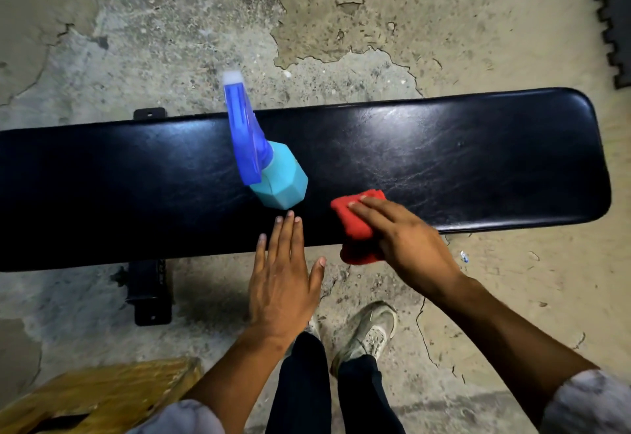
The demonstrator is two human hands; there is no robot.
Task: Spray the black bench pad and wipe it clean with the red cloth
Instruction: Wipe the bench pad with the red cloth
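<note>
Black bench pad (444, 160) runs left to right across the view, sitting on a cracked concrete floor (341, 23); its right end is rounded and fully visible, its left end runs out of frame.

Spray bottle (269, 167) stands on the pad near the middle, closer to the near edge, nozzle pointing to the far edge. Nobody is holding it.

Left hand (283, 280) is flat and spread wide, empty, fingertips over the near edge of the pad just short of the bottle base. Can't tell if it's touching the pad or hovering.

Right hand (399, 239) presses the red cloth (355, 228) with fingers flat on top, at the near edge, right of the bottle. Cloth is bunched and half overhangs the near edge. Looks pinned under the palm rather than clenched.

Progress, my read: bottle parked and cloth down suggests spraying is done or paused and wiping is starting. No clear wet streaks or droplets visible; the sheen on the pad's right half could be glare, so can't confirm spray landed. Whole pad length is apparently left to wipe, and the bottle needs moving to clear the spot under it.
</note>
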